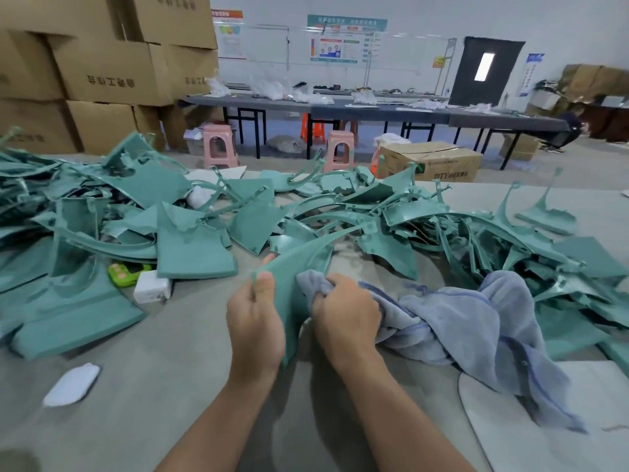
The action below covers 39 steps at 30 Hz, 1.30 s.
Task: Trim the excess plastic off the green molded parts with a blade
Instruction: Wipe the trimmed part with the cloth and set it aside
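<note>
Heap of green molded parts (194,253) covers grey table (170,386) — many with sprues attached, so most trimming looks undone; one green part (292,267) stands between hands; left hand (255,325) pinches its top edge; right hand (343,311) bunches blue cloth (476,315) against it — no blade visible.

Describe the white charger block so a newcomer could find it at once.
From the cardboard boxes at far left, come down over the heap of green molded parts to its near edge on the grey table. There, left of the left hand, lies the white charger block beside a lime-green gadget. It is boxy, unlike the flat rounded white pad nearer the person.
</note>
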Motion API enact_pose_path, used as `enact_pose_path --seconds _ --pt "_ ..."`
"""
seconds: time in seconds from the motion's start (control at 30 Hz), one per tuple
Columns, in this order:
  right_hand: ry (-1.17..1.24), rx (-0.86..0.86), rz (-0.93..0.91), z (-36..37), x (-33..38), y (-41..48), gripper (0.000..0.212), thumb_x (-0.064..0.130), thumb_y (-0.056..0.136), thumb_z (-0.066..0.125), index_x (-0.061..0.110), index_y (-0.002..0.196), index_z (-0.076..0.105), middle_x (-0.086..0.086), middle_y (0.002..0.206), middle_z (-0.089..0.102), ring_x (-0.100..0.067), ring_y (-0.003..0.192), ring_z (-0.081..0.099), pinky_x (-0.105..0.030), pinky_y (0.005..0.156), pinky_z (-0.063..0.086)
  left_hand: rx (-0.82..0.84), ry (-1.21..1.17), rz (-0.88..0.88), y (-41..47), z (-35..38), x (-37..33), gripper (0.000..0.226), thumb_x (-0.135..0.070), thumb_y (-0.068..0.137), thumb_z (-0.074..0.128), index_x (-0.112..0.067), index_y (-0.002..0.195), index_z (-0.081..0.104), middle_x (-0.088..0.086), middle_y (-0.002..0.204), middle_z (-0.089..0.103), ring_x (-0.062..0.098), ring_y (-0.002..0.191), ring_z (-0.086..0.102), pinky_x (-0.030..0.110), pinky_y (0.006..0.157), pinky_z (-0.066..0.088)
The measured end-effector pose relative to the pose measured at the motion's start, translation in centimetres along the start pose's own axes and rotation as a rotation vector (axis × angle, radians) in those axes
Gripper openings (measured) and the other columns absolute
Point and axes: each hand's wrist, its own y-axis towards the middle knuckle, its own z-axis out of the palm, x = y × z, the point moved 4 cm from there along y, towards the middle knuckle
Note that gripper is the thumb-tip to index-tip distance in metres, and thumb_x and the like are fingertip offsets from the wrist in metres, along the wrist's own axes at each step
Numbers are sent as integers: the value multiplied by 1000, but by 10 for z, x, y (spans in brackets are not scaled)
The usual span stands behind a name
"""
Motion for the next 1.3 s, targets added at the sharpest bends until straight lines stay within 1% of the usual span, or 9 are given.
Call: enact_pose_path --seconds 0.23,0.37,0.57,0.63,0.7,0.8,1.0,1.17,1.3 --pt "306 -221 -391 -32 10 -17 40 29 87 63 10 61 41 -3 48 40 -9 44 32 -20 41 23 165 425 286 -8 3 -10 44 -14 94 67 -25 136 64 -16 114 70 -26 92 54 -3 79 36" --pt "249 -216 -574 -37 20 -21 38 41 88 66 15 64 51 3 57 54 -10 52 47 -18 48 32 203 418 342 -6 3 -9 35 -11 93 70 -22 126 72 -10 101 76 -29 92 55 -5 73 37" --pt "388 -216 -434 -54 22 -2 24 24 88 75 18 66 67 5 58 62 -13 57 55 -31 53 43 245 458 484 -10 9 -8 24 -10 90 72 -16 112 77 -11 89 75 -7 79 60 -4 72 36" --pt "382 -12 -567 -62 29 -6 36 33 94 71 15 65 62 3 59 58 -13 57 54 -32 55 43 186 529 567 -11 5 -8 6 -16 86 71 -21 84 72 -20 67 57 -2 63 47 -4 62 29" --pt "321 106 -739 -70 33 -17 47 42 100 65 10 66 55 -2 63 52 -15 58 51 -36 56 44 198 538 633 -10 5 -7 30 -16 83 70 -34 71 49 -24 58 35 1 56 36 -1 56 24" --pt "154 6 -928 -74 33 -25 11 20 92 64 24 84 71 8 73 60 -9 68 58 -28 59 45 241 551 720 -16 6 -5 25 -24 86 61 -35 71 44 -22 60 38 4 58 33 5 54 24" --pt "176 -148 -545 -56 2 17 20 12 91 66 27 84 77 7 77 67 -12 75 58 -31 67 45 250 569 630 -18 8 -8 21 -23 90 65 -21 105 79 -10 72 72 4 69 57 -6 66 31" --pt "-80 -201 -290 -51 -21 59 14 14 83 58 18 72 64 -6 64 60 -34 65 54 -33 52 32 200 611 601 -16 8 -9 19 -22 86 65 -21 97 80 -6 56 61 18 58 52 17 51 37" --pt "-248 -163 -28 -60 -53 83 20 16 92 55 20 81 72 -1 68 61 -30 69 57 -31 62 41 172 616 615 -14 7 -7 29 -35 89 54 -19 88 79 -6 54 60 20 54 52 29 49 41"
